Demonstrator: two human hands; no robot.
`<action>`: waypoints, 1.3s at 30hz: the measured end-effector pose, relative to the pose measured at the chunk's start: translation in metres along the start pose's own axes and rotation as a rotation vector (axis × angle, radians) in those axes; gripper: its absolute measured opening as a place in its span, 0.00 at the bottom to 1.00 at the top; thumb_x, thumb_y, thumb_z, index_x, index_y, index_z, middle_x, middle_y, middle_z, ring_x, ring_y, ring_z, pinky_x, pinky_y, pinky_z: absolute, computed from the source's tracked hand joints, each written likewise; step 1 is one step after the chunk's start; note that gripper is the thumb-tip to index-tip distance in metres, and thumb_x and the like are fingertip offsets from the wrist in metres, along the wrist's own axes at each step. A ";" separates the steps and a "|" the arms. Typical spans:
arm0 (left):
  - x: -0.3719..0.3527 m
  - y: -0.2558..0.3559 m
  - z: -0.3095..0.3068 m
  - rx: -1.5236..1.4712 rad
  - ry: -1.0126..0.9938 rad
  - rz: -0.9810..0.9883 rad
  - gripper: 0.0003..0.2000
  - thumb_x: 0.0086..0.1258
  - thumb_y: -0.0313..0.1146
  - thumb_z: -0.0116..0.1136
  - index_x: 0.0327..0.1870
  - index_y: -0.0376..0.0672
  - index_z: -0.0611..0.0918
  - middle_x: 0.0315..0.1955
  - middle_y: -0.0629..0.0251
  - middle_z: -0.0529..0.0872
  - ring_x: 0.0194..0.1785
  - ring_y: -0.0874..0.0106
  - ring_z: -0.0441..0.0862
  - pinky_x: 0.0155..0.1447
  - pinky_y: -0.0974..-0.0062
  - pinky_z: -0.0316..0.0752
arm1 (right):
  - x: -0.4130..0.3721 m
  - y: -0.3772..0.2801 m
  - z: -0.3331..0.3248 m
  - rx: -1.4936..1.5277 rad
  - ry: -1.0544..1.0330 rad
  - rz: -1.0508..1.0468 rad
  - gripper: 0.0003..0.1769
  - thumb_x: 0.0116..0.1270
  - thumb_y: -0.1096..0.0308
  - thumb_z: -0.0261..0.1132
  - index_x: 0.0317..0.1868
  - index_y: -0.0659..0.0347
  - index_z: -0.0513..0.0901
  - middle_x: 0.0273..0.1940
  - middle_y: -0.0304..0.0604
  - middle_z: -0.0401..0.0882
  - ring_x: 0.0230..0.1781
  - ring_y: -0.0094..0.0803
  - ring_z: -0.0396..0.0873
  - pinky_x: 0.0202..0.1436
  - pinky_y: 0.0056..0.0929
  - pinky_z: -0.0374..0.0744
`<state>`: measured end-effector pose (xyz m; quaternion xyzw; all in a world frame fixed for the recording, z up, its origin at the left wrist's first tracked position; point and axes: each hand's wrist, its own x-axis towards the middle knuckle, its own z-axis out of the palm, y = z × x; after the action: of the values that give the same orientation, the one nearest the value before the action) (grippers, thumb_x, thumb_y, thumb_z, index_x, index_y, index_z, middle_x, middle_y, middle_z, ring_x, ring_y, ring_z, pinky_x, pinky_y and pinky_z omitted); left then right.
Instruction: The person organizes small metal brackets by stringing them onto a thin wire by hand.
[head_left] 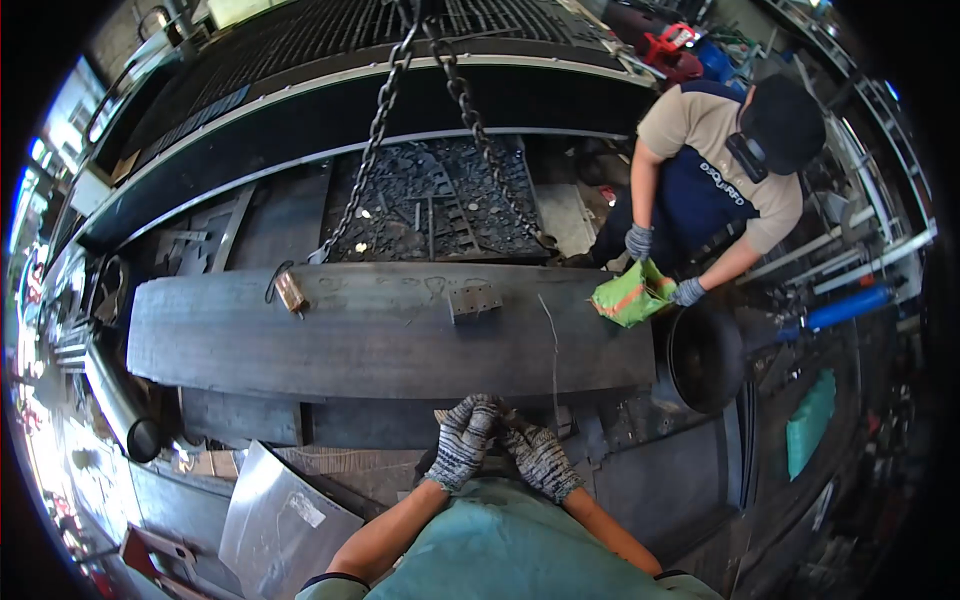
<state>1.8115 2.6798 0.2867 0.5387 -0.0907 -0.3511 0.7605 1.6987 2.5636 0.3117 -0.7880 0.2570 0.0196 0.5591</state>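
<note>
My left hand, in a grey knitted glove, is held close in front of my body with its fingers curled together. Beside it, my right hand wears the same kind of glove, its fingers bent inward near the left one. Whatever lies between the fingertips is too small and dark to make out. Both hands are just below the near edge of a long dark metal plate. On that plate rest a small metal block with holes, a brownish packet and a thin wire.
Across the plate at the right, a co-worker in gloves holds a green bag. Two chains hang over the far side. A metal pipe lies left, a round drum right, and a shiny sheet at lower left.
</note>
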 end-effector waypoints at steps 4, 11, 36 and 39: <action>0.039 0.042 0.003 -0.433 0.088 -0.219 0.09 0.80 0.35 0.59 0.47 0.39 0.83 0.35 0.63 0.86 0.39 0.69 0.85 0.49 0.64 0.85 | 0.006 0.052 0.009 -0.609 0.159 -0.380 0.15 0.78 0.62 0.55 0.51 0.60 0.84 0.48 0.57 0.86 0.51 0.53 0.83 0.57 0.48 0.81; 0.058 0.019 -0.003 -0.352 0.073 -0.106 0.07 0.80 0.32 0.59 0.47 0.38 0.83 0.34 0.65 0.86 0.37 0.71 0.84 0.45 0.67 0.84 | 0.039 0.082 0.020 -0.556 0.128 -0.068 0.19 0.78 0.55 0.57 0.55 0.58 0.85 0.53 0.52 0.85 0.56 0.53 0.81 0.63 0.47 0.78; 0.086 0.051 -0.064 -0.361 0.293 0.051 0.08 0.80 0.36 0.58 0.47 0.40 0.82 0.26 0.61 0.84 0.26 0.67 0.82 0.40 0.56 0.85 | 0.046 0.030 -0.003 -0.490 -0.087 0.030 0.25 0.77 0.44 0.58 0.51 0.59 0.86 0.45 0.50 0.88 0.45 0.52 0.85 0.54 0.47 0.80; 0.081 0.041 -0.061 -0.360 0.295 0.031 0.08 0.80 0.36 0.59 0.47 0.40 0.83 0.27 0.62 0.84 0.27 0.67 0.83 0.40 0.56 0.85 | 0.046 0.046 0.004 -0.606 -0.005 0.123 0.27 0.77 0.42 0.56 0.50 0.59 0.86 0.45 0.52 0.88 0.44 0.54 0.85 0.53 0.48 0.80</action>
<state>1.9204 2.6821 0.2791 0.4382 0.0773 -0.2676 0.8546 1.7197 2.5385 0.2552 -0.9018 0.2851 0.1309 0.2972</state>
